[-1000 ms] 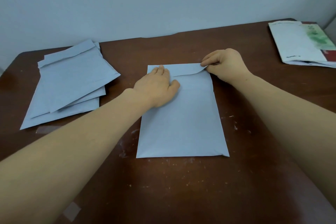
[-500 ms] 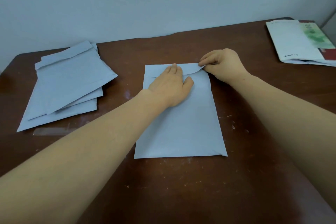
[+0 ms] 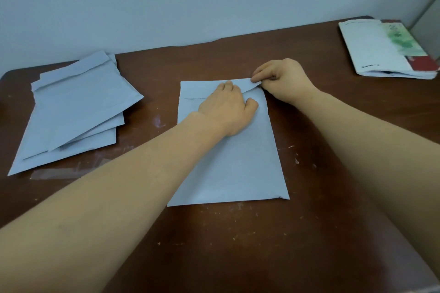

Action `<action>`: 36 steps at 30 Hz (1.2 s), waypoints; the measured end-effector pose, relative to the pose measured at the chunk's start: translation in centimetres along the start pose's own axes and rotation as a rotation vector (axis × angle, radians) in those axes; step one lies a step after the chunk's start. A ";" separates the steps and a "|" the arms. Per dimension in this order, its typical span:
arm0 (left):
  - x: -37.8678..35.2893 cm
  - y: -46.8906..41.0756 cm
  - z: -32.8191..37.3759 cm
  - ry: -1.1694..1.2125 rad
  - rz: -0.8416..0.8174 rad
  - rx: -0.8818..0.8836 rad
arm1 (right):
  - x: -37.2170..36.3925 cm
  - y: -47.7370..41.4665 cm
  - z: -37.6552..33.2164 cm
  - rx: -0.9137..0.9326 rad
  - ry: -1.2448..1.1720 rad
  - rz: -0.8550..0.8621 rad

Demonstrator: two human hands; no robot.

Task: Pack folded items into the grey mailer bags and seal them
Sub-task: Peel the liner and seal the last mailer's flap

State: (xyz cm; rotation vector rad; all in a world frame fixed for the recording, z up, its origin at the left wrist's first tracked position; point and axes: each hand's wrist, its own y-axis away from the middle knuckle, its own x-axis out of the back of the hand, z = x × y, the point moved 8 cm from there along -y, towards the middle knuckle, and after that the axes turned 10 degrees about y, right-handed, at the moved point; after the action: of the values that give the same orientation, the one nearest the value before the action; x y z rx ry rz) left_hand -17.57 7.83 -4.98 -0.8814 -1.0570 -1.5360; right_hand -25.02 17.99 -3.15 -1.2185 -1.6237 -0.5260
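Note:
A grey mailer bag (image 3: 240, 164) lies flat in the middle of the brown table (image 3: 214, 240), its flap folded down at the far end. My left hand (image 3: 228, 108) presses flat on the flap and upper part of the bag, fingers together. My right hand (image 3: 282, 78) pinches the flap's right corner (image 3: 250, 83), which is lifted slightly off the bag. What is inside the bag is hidden.
A loose stack of grey mailer bags (image 3: 73, 112) lies at the left of the table. A pile of folded items (image 3: 385, 50), white with green and red print, sits at the far right corner. A pale wall runs behind the table.
My left hand has slid to the right along the flap, pressing it down. My right hand stays on the flap's right corner, now lifted a little more.

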 end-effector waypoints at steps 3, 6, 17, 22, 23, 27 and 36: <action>-0.3 -0.3 0.6 -0.024 -0.007 0.014 | 0.0 0.0 0.4 -0.069 -0.114 -0.034; -0.7 -0.5 0.6 -0.044 -0.005 0.009 | 0.0 0.2 1.2 -0.204 -0.272 -0.072; -1.5 -1.0 0.9 -0.069 -0.035 0.074 | 0.0 0.9 1.8 -0.300 -0.350 -0.033; -0.2 -0.4 0.9 0.060 -0.004 0.013 | 1.2 1.6 0.8 -0.266 -0.300 0.044; 0.3 -0.2 0.7 0.049 0.040 -0.010 | 1.3 1.8 -0.1 -0.225 -0.295 0.032; -0.5 0.4 -0.9 0.027 0.030 -0.028 | -2.5 3.5 -3.9 -0.022 -0.103 -0.353; -0.3 1.8 -4.3 0.013 -0.027 0.035 | -3.4 5.3 -2.0 0.025 0.359 -0.379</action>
State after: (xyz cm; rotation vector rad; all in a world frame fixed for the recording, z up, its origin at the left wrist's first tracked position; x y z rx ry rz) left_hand -15.81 3.72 -6.38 -0.8352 -1.0879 -1.5393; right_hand -19.38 16.92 -6.48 -0.7428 -1.5435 -0.9033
